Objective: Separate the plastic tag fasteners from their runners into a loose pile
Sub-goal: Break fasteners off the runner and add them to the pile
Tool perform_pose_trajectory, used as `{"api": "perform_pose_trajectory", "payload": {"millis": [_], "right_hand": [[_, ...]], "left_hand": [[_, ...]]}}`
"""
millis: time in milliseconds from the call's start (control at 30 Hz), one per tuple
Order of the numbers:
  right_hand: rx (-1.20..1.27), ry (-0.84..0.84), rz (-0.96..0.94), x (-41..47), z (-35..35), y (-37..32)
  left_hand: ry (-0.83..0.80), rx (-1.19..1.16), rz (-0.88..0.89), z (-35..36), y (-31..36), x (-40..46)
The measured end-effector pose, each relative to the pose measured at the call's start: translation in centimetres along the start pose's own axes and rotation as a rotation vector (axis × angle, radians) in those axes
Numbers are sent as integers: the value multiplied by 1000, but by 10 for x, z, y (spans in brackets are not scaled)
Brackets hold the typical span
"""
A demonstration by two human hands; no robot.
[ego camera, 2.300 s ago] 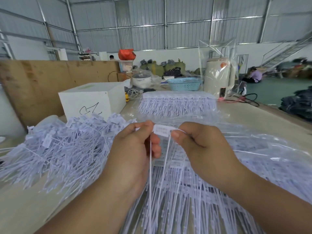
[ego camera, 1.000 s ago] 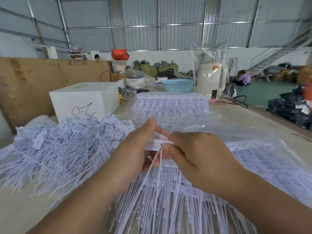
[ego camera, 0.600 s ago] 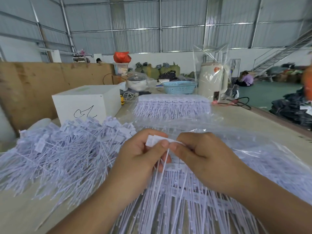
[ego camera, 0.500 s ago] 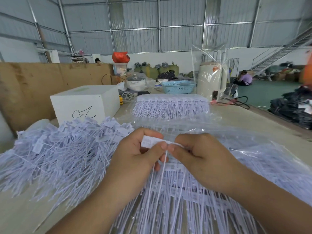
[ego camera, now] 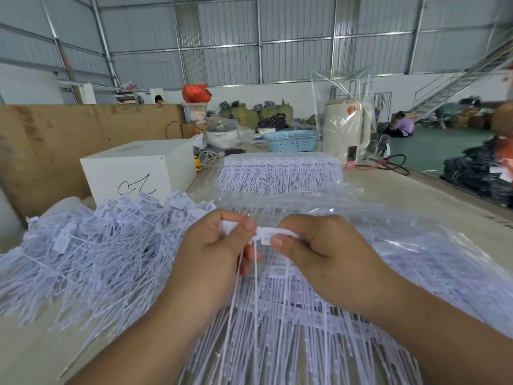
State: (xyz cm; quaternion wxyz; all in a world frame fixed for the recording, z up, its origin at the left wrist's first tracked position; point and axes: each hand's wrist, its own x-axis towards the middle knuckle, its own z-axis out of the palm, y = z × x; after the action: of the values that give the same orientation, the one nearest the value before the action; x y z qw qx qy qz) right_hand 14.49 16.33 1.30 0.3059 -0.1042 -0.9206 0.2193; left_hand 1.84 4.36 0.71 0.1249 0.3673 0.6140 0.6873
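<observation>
Both hands are closed at centre on one fastener strip, pinched by the left hand and the right hand; its ends are hidden by fingers. Its tails are pointed toward 6 o'clock. A loose pile is seen at 9 o'clock, bagged strips at 3 o'clock.

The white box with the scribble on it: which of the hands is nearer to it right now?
Left. The left hand sits on the same side as the white box, with the loose pile between them; the right hand is farther off, beyond the left.
</observation>
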Motion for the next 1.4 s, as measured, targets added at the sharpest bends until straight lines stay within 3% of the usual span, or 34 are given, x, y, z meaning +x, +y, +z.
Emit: {"api": "perform_pose_trajectory", "payload": {"millis": [200, 300, 400, 533, 800, 1033, 1267, 1400], "right_hand": [[-323, 209, -176, -3, 13, -18], [-339, 280, -339, -6, 12, -25], [-252, 181, -258, -7, 13, -26], [129, -39, -45, -7, 16, -7], [329, -85, -42, -8, 14, 0], [466, -84, 18, -5, 0, 0], [505, -262, 65, -4, -11, 3], [407, -112, 67, -2, -7, -3]], "left_hand": [[95, -389, -363, 2, 1, 11], [137, -483, -471, -17, -1, 21], [33, -367, -362, -21, 0, 17], [-128, -210, -121, -6, 3, 1], [-305, -125, -19, -7, 2, -4], [-192, -200, -56, -13, -2, 5], [-328, -115, -123, -15, -2, 6], [-211, -238, -154, -6, 4, 1]]}}
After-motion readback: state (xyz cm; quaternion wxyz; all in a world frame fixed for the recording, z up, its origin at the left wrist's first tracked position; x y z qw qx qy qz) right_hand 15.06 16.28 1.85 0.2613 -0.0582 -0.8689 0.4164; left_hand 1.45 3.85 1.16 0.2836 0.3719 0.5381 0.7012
